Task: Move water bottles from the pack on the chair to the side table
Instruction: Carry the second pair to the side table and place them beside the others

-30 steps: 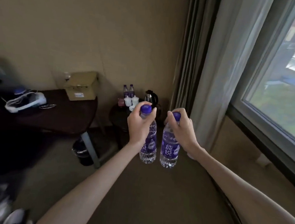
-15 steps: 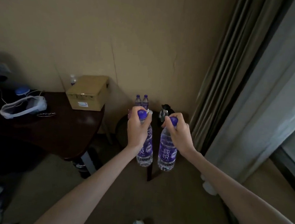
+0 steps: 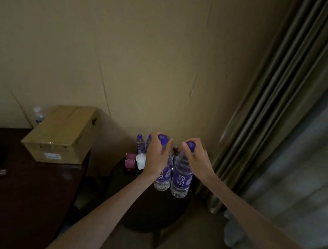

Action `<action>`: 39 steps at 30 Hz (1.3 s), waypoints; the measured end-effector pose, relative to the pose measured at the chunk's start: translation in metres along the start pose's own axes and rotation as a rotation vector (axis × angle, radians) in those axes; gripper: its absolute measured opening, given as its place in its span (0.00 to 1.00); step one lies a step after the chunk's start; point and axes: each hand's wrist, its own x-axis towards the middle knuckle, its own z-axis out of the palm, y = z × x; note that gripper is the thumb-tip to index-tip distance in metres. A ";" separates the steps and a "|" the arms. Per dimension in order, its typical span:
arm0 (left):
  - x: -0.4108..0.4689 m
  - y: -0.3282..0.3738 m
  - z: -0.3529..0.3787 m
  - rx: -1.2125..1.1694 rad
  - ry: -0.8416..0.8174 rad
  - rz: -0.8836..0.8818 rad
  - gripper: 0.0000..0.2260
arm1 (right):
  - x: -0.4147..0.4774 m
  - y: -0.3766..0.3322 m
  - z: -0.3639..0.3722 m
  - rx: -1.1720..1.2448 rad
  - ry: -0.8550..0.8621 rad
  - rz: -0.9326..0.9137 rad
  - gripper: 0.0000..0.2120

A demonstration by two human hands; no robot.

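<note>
My left hand (image 3: pixel 156 157) grips the neck of a clear water bottle (image 3: pixel 164 177) with a purple label and blue cap. My right hand (image 3: pixel 197 162) holds a second, matching bottle (image 3: pixel 181 181) the same way. Both bottles hang upright, side by side, over the dark round side table (image 3: pixel 148 211). At the table's back, near the wall, two more bottles (image 3: pixel 140 146) stand upright. The chair and the pack are out of view.
A pink packet (image 3: pixel 130 160) and white cups (image 3: pixel 140 160) sit on the side table's left part. A dark desk (image 3: pixel 26 192) at the left carries a cardboard box (image 3: pixel 60 135) with a bottle (image 3: pixel 38 114) behind it. Curtains (image 3: pixel 277 113) hang at the right.
The view has moved closer to the side table and turned away from the window. Both hands have carried their bottles forward, over the table top.
</note>
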 end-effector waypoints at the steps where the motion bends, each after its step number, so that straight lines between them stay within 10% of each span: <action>1: 0.018 -0.008 0.007 -0.003 -0.013 -0.009 0.07 | 0.019 0.011 0.002 -0.007 -0.010 -0.002 0.06; 19: 0.270 -0.171 0.102 0.024 -0.174 -0.113 0.08 | 0.306 0.198 0.059 0.034 -0.124 0.069 0.05; 39: 0.321 -0.379 0.130 0.649 -0.638 -0.022 0.25 | 0.327 0.396 0.144 -0.086 -0.254 0.215 0.06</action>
